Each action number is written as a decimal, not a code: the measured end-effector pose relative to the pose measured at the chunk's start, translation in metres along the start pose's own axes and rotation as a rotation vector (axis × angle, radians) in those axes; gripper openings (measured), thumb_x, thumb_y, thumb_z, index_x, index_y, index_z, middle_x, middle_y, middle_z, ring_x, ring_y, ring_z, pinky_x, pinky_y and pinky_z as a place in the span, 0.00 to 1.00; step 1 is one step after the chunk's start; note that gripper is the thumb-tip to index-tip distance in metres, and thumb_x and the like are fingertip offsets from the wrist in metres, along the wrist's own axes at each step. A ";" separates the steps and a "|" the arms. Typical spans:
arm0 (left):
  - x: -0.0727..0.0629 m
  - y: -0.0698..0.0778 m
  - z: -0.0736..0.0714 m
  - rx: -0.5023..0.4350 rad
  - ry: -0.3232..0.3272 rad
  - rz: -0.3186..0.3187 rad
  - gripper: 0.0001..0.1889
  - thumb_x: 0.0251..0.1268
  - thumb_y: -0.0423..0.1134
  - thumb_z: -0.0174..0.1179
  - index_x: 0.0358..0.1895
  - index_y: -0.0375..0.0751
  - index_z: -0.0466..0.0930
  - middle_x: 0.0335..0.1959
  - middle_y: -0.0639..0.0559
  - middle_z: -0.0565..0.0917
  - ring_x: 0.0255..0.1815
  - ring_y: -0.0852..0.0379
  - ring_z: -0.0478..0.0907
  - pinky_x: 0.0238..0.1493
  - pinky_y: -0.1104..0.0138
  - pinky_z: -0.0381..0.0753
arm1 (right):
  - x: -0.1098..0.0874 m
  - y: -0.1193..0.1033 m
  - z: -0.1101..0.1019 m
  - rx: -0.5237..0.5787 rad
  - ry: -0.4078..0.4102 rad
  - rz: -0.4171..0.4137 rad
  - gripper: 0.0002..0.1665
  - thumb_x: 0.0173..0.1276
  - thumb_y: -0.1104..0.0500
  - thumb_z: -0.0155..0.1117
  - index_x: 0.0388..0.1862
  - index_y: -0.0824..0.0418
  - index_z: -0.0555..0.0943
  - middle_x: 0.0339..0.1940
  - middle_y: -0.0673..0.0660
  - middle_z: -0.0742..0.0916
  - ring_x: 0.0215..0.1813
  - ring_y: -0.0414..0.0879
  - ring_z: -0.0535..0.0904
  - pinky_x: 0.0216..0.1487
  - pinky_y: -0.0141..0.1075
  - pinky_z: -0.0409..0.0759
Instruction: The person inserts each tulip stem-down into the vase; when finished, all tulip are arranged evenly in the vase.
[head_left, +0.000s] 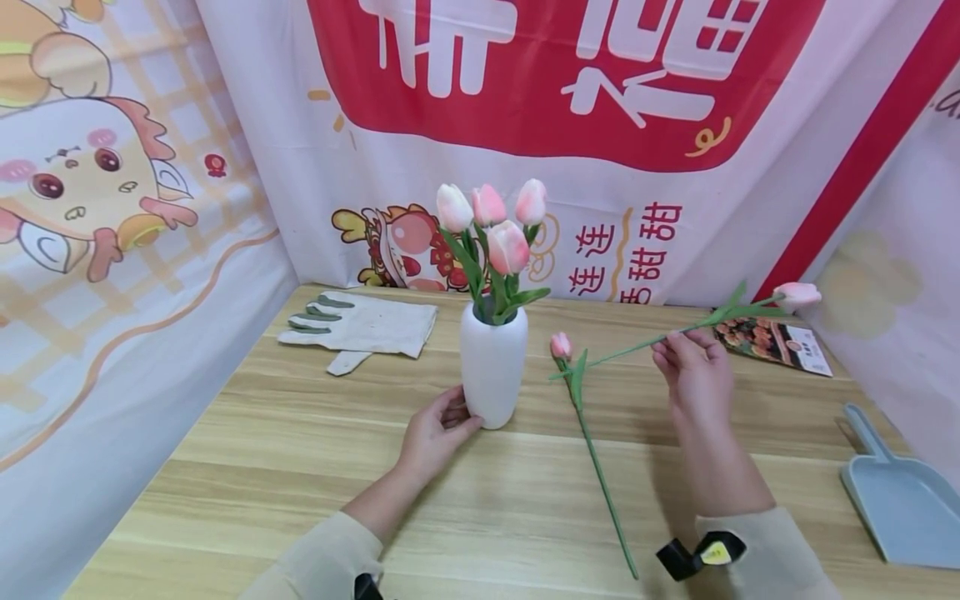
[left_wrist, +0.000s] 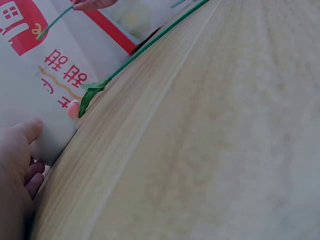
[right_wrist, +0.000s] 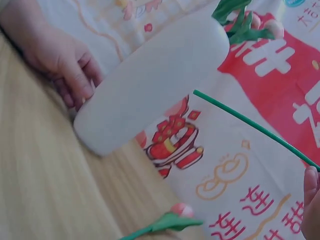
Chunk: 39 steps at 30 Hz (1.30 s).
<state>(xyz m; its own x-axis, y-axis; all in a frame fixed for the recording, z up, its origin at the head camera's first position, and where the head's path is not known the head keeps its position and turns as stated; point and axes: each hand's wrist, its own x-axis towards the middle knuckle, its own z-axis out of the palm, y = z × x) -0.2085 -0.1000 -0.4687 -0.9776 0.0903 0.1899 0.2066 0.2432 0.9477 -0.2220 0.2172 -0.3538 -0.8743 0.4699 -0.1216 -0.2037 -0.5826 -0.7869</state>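
A white vase (head_left: 492, 367) stands upright on the wooden table, with several pink and white artificial tulips (head_left: 508, 248) in it. My left hand (head_left: 438, 433) holds the vase low on its left side, thumb in front and fingers bent near the base. Off to the right, my right hand (head_left: 699, 379) pinches the stem of another tulip (head_left: 797, 296) above the table. Its bloom points right, and the bare stem end points left toward the vase. A single pink tulip (head_left: 600, 475) lies on the table between both hands.
White work gloves (head_left: 382, 323) with green-grey fingertips lie left of the vase. Behind the right hand lies a printed packet (head_left: 780, 346). A light blue dustpan (head_left: 903, 500) sits at the right edge. Printed cloth (head_left: 525, 83) hangs behind and beside the table.
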 end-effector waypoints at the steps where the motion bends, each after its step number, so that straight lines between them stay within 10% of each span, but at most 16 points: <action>1: 0.000 0.000 0.000 0.002 0.000 -0.001 0.28 0.58 0.35 0.70 0.62 0.32 0.75 0.50 0.37 0.85 0.52 0.44 0.84 0.54 0.61 0.85 | -0.001 -0.003 0.004 0.011 -0.006 -0.007 0.15 0.65 0.73 0.62 0.40 0.60 0.67 0.21 0.54 0.85 0.24 0.41 0.84 0.29 0.26 0.86; 23: -0.001 0.001 -0.001 0.007 0.002 -0.009 0.28 0.58 0.36 0.70 0.62 0.33 0.75 0.50 0.38 0.85 0.51 0.44 0.84 0.54 0.60 0.85 | -0.031 -0.041 0.090 0.045 -0.126 -0.211 0.18 0.60 0.68 0.71 0.45 0.62 0.73 0.28 0.58 0.86 0.27 0.45 0.85 0.34 0.32 0.88; 39: -0.001 -0.001 -0.001 0.011 0.002 0.014 0.28 0.58 0.36 0.70 0.61 0.33 0.75 0.49 0.38 0.86 0.51 0.44 0.84 0.53 0.61 0.86 | -0.046 -0.027 0.120 -0.394 -0.403 -0.511 0.13 0.65 0.68 0.65 0.39 0.51 0.75 0.28 0.45 0.87 0.31 0.38 0.85 0.39 0.31 0.88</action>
<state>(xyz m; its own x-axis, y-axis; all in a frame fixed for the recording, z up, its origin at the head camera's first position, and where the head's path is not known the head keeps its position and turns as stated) -0.2082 -0.1009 -0.4697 -0.9748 0.0913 0.2037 0.2206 0.2529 0.9420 -0.2291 0.1312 -0.2545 -0.8223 0.2947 0.4868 -0.5203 -0.0426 -0.8529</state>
